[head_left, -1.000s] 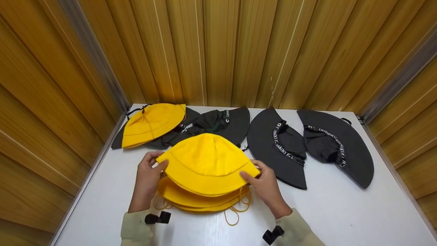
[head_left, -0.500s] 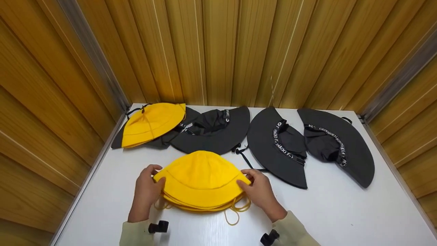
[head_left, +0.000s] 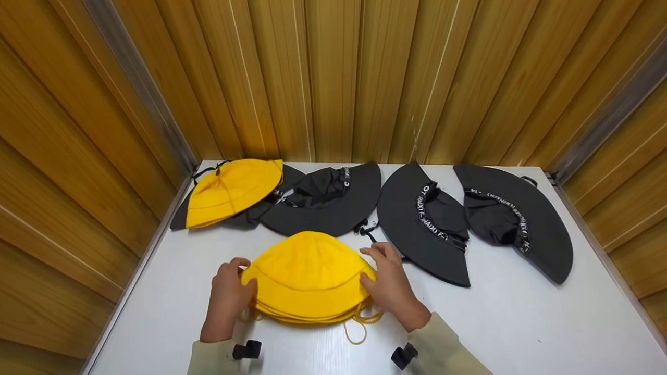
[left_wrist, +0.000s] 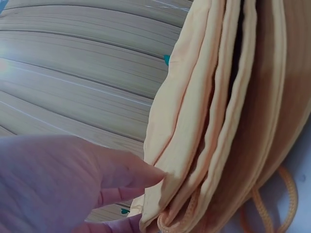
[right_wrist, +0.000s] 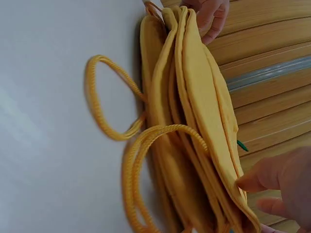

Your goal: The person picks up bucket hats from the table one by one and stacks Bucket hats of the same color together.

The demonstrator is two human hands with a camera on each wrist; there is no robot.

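A stack of yellow bucket hats (head_left: 310, 271), folded flat with crowns pointing away, lies at the front middle of the white table. My left hand (head_left: 229, 289) pinches the stack's left brim corner; in the left wrist view its thumb (left_wrist: 150, 175) lies on the top brim (left_wrist: 177, 160). At the right corner my right hand (head_left: 393, 284) has its fingers spread and raised, while its thumb touches the brim edge. Yellow cords (right_wrist: 133, 165) loop out below the layered brims in the right wrist view. Some of the left fingertips are hidden behind the brim.
Another yellow hat (head_left: 229, 195) lies on a black hat at the back left. Black wide-brimmed hats (head_left: 333, 216) line the back, including two folded ones (head_left: 406, 224) on the right. Wood-look panels (head_left: 333, 78) wall the table (head_left: 521, 323) on three sides.
The top yellow hat has come down onto the others, closing the gap between them. My right fingers have since spread and lifted off the brim; the left hand stays at its corner.
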